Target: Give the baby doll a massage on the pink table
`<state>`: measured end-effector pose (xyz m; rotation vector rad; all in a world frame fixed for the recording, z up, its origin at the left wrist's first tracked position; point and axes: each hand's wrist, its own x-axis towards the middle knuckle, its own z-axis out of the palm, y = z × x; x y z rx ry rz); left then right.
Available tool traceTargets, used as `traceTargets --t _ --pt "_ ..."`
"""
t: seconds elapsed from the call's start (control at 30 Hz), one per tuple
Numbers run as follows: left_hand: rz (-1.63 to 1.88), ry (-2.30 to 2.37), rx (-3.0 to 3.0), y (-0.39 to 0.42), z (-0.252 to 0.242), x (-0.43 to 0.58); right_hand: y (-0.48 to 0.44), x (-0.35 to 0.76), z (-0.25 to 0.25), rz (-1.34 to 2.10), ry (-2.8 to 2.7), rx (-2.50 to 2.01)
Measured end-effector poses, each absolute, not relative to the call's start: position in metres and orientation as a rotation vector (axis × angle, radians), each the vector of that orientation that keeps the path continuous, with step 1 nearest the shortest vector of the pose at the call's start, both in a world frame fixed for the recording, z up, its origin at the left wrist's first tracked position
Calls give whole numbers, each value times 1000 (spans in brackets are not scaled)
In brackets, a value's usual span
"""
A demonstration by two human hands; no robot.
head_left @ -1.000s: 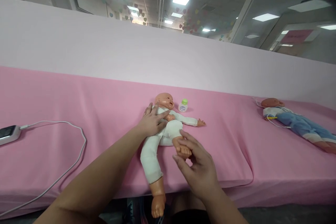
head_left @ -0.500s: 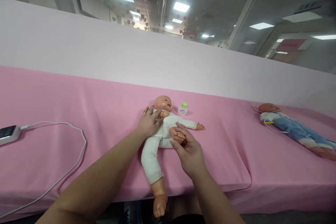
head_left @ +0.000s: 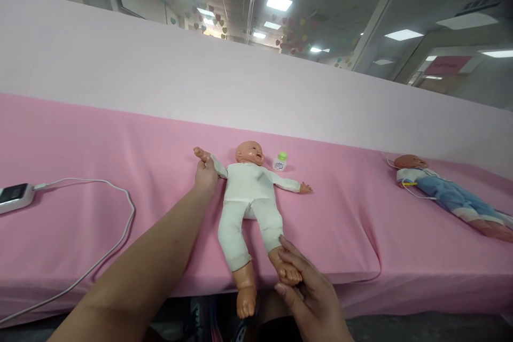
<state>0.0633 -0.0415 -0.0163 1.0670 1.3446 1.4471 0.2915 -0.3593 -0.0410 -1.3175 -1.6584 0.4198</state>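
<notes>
A baby doll (head_left: pixel 250 184) in a white suit lies on its back on the pink-covered table, its head toward the far side. My left hand (head_left: pixel 206 173) grips the doll's arm on the left near the wrist and holds it out to the side. My right hand (head_left: pixel 306 278) is closed around the doll's foot on the right, thumb below and fingers along the ankle. Both doll legs are stretched toward me, and the left foot hangs past the table edge. Beside the doll's head stands a small clear bottle (head_left: pixel 279 163) with a green cap.
On the left lies a white handheld device (head_left: pixel 16 197) with a white cable (head_left: pixel 130 214) curving to the near edge. A second doll (head_left: pixel 449 192) in blue and white lies at the right. Behind the pink cloth (head_left: pixel 160 144) rises a white partition (head_left: pixel 180 75) under glass.
My left hand has moved the doll's arm from its chest out to the left. With my right hand, the bent leg has come down and straightened toward me.
</notes>
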Motion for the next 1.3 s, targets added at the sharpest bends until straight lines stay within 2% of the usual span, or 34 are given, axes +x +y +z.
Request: traceTargets --t 0.13,0.4,0.53,0.67,0.8,0.97,1.17,1.3 --pt "1395 1250 753 -31 -16 60 -365 292 -58 361 -1728 -1291" --pt "1433 1204 742 -40 -6 60 -364 291 -57 341 -1774 -1250" --pt "1466 1226 1155 -56 2 64 -359 291 -40 350 -1711 -1259" --pt "1179 1342 1946 -75 12 75 -346 287 -20 373 -1625 -1245" --pt "989 1187 2408 -88 18 87 -326 281 -2 426 -1594 -1219" --pt "857 1084 2655 -90 15 88 -298 277 11 455 -1537 -1238" --pt "589 1237 2695 -94 11 90 -258 276 10 553 -1468 -1269" --pt "545 1295 2652 -96 9 93 -244 276 5 582 -1440 -1243"
